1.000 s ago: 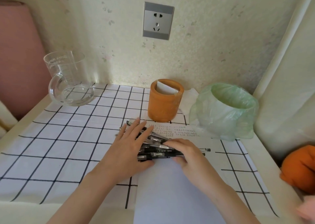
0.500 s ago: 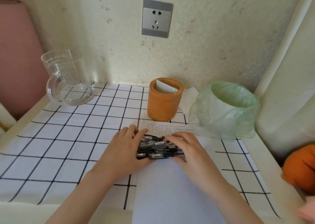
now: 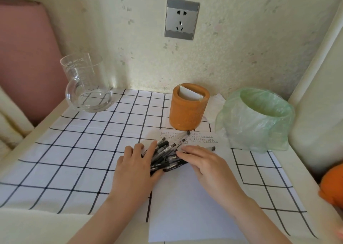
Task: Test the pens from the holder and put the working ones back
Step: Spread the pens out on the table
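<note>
Your left hand point(image 3: 137, 162) and right hand point(image 3: 200, 160) lie flat, fingers nearly straight, corralling the pens point(image 3: 168, 151) on the paper point(image 3: 185, 206), gripping none, likely so they cannot roll; the holder point(image 3: 189, 112) stands at 12 o'clock.

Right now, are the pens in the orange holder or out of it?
Out. The pens lie heaped on the paper between the left hand and right hand; the holder shows only a white card.

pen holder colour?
The pen holder is plain orange-brown with no pattern. The head view, the only one, shows it clearly.
</note>
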